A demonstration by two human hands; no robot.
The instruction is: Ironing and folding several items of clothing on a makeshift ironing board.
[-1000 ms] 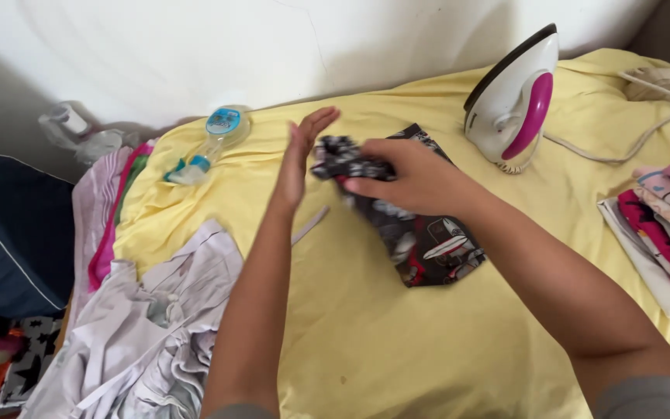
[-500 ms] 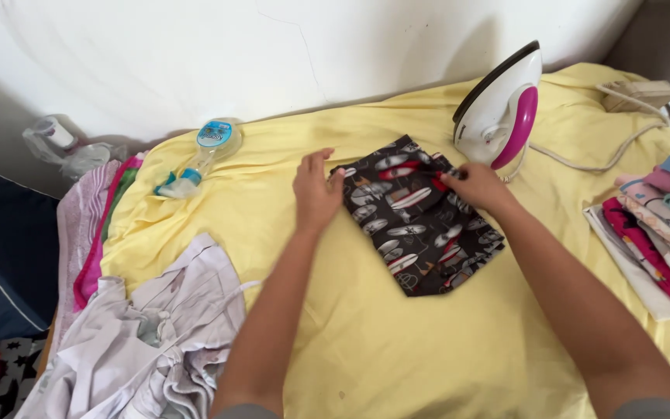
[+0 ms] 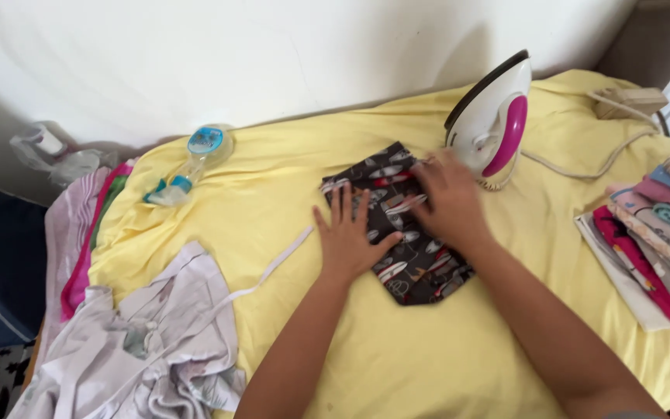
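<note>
Item 1: small dark patterned garment (image 3: 420,268), folded flat, lying mid-way across the yellow sheet (image 3: 397,365), just in front of the upright iron (image 3: 490,116).

Progress, as I judge it: folding looks done; pressing the folds flat is in hand; moving it to the folded stack (image 3: 661,248) at my right looks left to do.

Left hand (image 3: 348,237): flat, fingers spread, palm down on the garment's near-left part, gripping nothing.

Right hand (image 3: 447,198): flat on its upper part, also gripping nothing.

Look: black ground, red and white print, edges fairly square, lower corner bare.

Nearby: crumpled white clothing (image 3: 157,341), spray bottle (image 3: 191,163).
</note>
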